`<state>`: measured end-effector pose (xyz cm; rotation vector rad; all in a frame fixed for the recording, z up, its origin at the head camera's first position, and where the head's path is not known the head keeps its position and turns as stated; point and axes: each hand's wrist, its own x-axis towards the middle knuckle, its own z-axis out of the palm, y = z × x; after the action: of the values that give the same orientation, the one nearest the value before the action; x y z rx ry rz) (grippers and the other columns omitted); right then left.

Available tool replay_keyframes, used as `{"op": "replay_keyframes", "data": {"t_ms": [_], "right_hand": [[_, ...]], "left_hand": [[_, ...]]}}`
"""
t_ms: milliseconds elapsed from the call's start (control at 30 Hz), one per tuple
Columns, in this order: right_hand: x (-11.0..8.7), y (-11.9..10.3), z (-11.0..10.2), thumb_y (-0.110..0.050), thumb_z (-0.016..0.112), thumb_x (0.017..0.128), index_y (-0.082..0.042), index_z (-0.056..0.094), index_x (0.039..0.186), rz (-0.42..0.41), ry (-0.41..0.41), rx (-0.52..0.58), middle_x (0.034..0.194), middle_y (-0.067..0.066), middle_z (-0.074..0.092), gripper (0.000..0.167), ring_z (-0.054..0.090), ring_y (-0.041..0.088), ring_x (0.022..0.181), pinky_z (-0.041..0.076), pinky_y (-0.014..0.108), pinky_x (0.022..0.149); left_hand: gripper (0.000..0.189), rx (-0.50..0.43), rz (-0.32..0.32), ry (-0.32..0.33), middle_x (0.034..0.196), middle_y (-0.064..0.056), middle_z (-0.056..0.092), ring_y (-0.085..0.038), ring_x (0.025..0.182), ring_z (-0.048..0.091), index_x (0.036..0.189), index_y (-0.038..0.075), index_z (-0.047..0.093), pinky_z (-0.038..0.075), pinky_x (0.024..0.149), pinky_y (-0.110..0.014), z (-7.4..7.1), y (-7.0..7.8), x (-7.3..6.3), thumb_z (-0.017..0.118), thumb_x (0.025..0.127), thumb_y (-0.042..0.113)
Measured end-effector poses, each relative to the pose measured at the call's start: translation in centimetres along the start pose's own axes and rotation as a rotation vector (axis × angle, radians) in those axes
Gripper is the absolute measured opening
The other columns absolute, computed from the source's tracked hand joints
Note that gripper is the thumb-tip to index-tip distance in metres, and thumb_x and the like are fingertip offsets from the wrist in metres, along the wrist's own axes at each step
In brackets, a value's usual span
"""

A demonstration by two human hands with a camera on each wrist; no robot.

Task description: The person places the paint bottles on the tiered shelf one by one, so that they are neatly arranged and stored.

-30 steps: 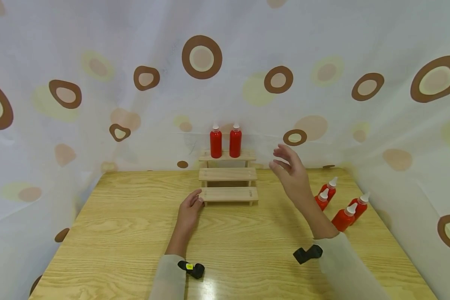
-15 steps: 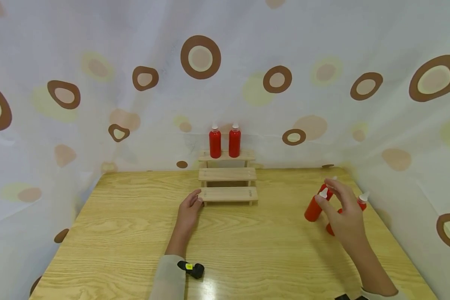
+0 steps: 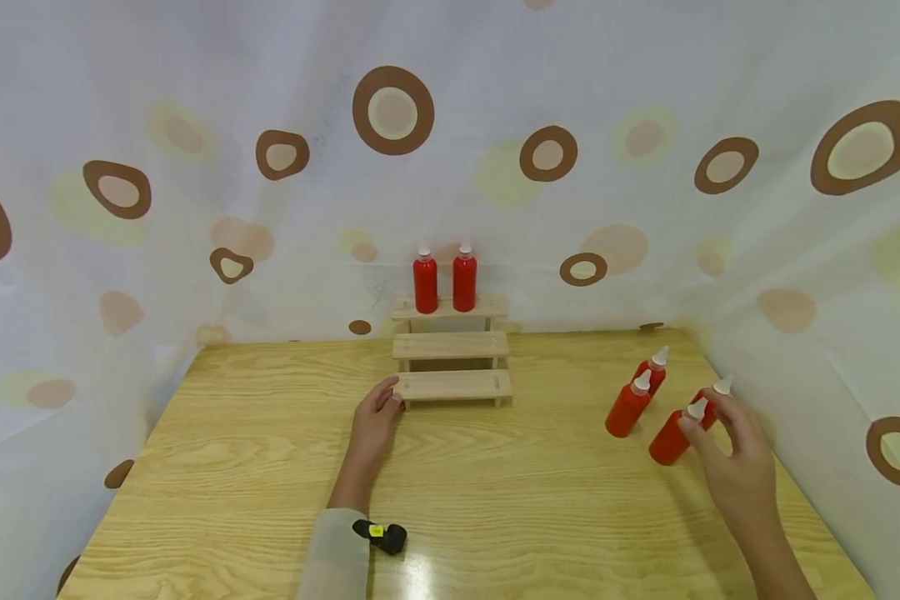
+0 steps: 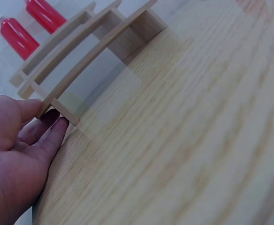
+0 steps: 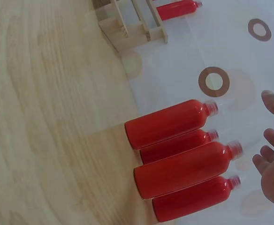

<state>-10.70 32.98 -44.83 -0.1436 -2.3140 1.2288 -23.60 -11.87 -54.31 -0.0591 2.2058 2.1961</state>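
One pale sleeve (image 3: pixel 334 560) is showing at the lower left, with a black device (image 3: pixel 384 537) sitting at its cuff. Past it, the left hand (image 3: pixel 375 419) is pinching one end of a three-step wooden rack (image 3: pixel 453 384): in the left wrist view, the thumb is lying at the upper side of the lowest step while fingers are curling beneath. The rack is standing toward the back of a wood-grained table (image 3: pixel 495 492), near a white backdrop (image 3: pixel 300 67) patterned with ringed spots. On its top step, a first red bottle (image 3: pixel 425 286) and a second red bottle (image 3: pixel 464 282) are standing upright, side by side and slightly apart.

Well to the right of the rack, four more are standing on the table, all with pointed white tips: a front left bottle (image 3: pixel 627 412), a back left bottle (image 3: pixel 652 376) just behind it, a front right bottle (image 3: pixel 671 440), and a back right bottle (image 5: pixel 193 199). The right hand (image 3: pixel 744 468) is hovering by the tips of the last two, its thumb and fingers curving with a wide gap between; whether it is touching either tip, one cannot tell.
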Motion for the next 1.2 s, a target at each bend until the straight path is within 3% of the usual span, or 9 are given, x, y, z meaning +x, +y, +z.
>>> {"op": "replay_keyframes", "data": {"t_ms": [200,367,533,733,967,1200], "right_hand": [[0.1,2.0,0.4,-0.004,0.069,0.095,-0.01,0.05,0.147,0.012,0.031,0.076,0.139,-0.007,0.05,0.056,0.043,-0.002,0.126,0.04,0.003,0.1],[0.2,3.4,1.0,-0.008,0.068,0.096,-0.005,0.043,0.149,0.082,0.007,0.07,0.141,-0.001,0.047,0.059,0.043,0.0,0.126,0.041,0.003,0.098],[0.1,4.1,1.5,-0.021,0.067,0.099,-0.007,0.033,0.155,0.174,-0.031,0.001,0.146,0.009,0.042,0.067,0.041,0.003,0.127,0.038,0.001,0.1],[0.1,4.5,1.8,-0.025,0.063,0.101,-0.006,0.028,0.157,0.221,-0.056,-0.028,0.15,0.016,0.04,0.07,0.042,0.026,0.134,0.037,-0.001,0.096],[-0.2,4.4,1.7,-0.019,0.066,0.099,-0.004,0.036,0.154,0.178,-0.005,-0.027,0.142,0.013,0.046,0.065,0.043,-0.004,0.117,0.04,-0.001,0.091],[-0.6,3.6,1.7,-0.013,0.071,0.095,-0.01,0.043,0.15,0.128,0.025,0.046,0.131,-0.009,0.052,0.061,0.047,-0.007,0.116,0.043,0.001,0.09]], "left_hand": [[0.043,-0.01,-0.023,-0.026,0.158,-0.021,0.038,-0.035,0.149,0.032,0.15,0.008,0.048,0.035,0.119,-0.051,0.1,2.0,-1.1,0.05,0.107,0.015],[0.044,0.002,-0.034,-0.036,0.157,-0.022,0.038,-0.035,0.149,0.033,0.15,0.006,0.047,0.036,0.118,-0.05,0.1,3.4,-1.9,0.05,0.107,0.014],[0.044,-0.001,-0.021,-0.027,0.158,-0.021,0.037,-0.035,0.149,0.032,0.151,0.008,0.046,0.034,0.119,-0.052,0.1,2.1,-1.1,0.049,0.107,0.015],[0.043,-0.007,-0.007,-0.011,0.158,-0.018,0.038,-0.033,0.149,0.032,0.15,0.014,0.048,0.034,0.119,-0.051,0.1,0.3,-0.2,0.051,0.107,0.02],[0.041,0.002,0.009,0.002,0.156,-0.016,0.042,-0.03,0.147,0.036,0.147,0.016,0.052,0.038,0.117,-0.048,0.2,0.2,-0.3,0.053,0.107,0.021],[0.041,0.002,0.0,0.004,0.156,-0.016,0.041,-0.03,0.148,0.035,0.147,0.016,0.052,0.037,0.118,-0.048,0.2,0.3,-0.3,0.052,0.107,0.02]]}}
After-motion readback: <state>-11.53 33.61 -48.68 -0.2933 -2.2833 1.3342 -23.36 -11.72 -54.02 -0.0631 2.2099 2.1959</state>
